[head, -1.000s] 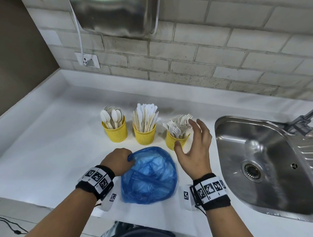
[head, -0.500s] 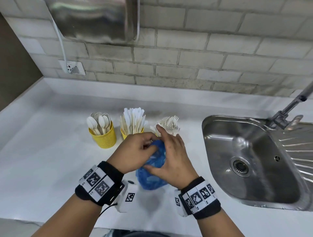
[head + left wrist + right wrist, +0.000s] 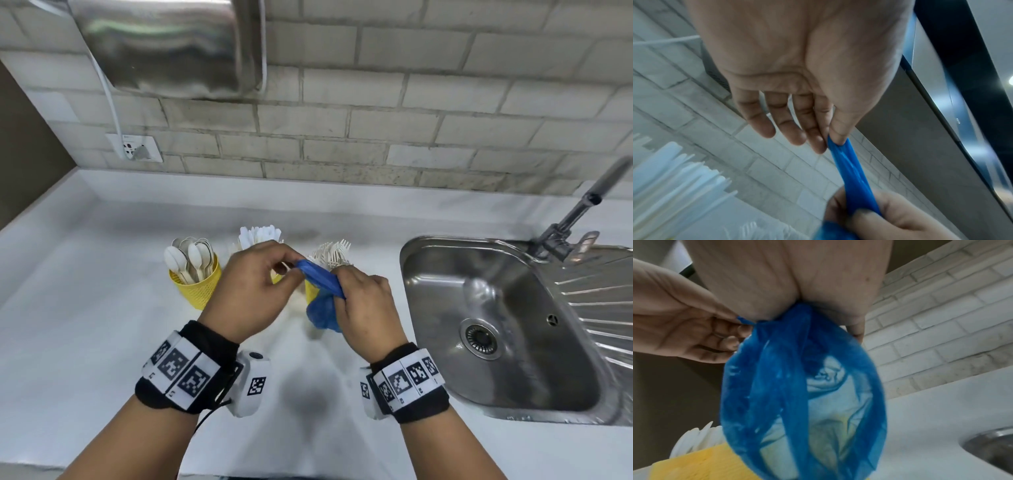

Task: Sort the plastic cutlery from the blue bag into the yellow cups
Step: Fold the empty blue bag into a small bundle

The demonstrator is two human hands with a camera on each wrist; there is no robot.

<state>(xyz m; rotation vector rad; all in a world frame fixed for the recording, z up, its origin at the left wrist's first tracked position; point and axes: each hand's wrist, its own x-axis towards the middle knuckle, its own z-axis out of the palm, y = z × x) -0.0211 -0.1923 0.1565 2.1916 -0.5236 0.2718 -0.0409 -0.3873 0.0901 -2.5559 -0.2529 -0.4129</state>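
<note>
The thin blue bag [image 3: 323, 294] is lifted off the counter in front of the yellow cups. My left hand [image 3: 289, 265] pinches a twisted end of the blue bag [image 3: 849, 165] between thumb and forefinger. My right hand [image 3: 339, 291] grips its gathered neck, and the limp, see-through blue bag [image 3: 803, 399] hangs below that fist. Three yellow cups stand in a row: the spoon cup [image 3: 198, 287] on the left, the knife cup [image 3: 260, 234] mostly hidden behind my left hand, and the fork cup [image 3: 330, 253] behind the bag.
A steel sink [image 3: 507, 329] with a tap [image 3: 579, 212] lies to the right. A steel box [image 3: 171, 44] hangs on the brick wall above, with a wall socket [image 3: 137, 147] at the left. White counter [image 3: 85, 308] stretches left and toward me.
The bag lay spread flat on the counter under my left hand. Both hands have gathered it, lifted it and now pull it taut between them. The right hand came off the fork cup.
</note>
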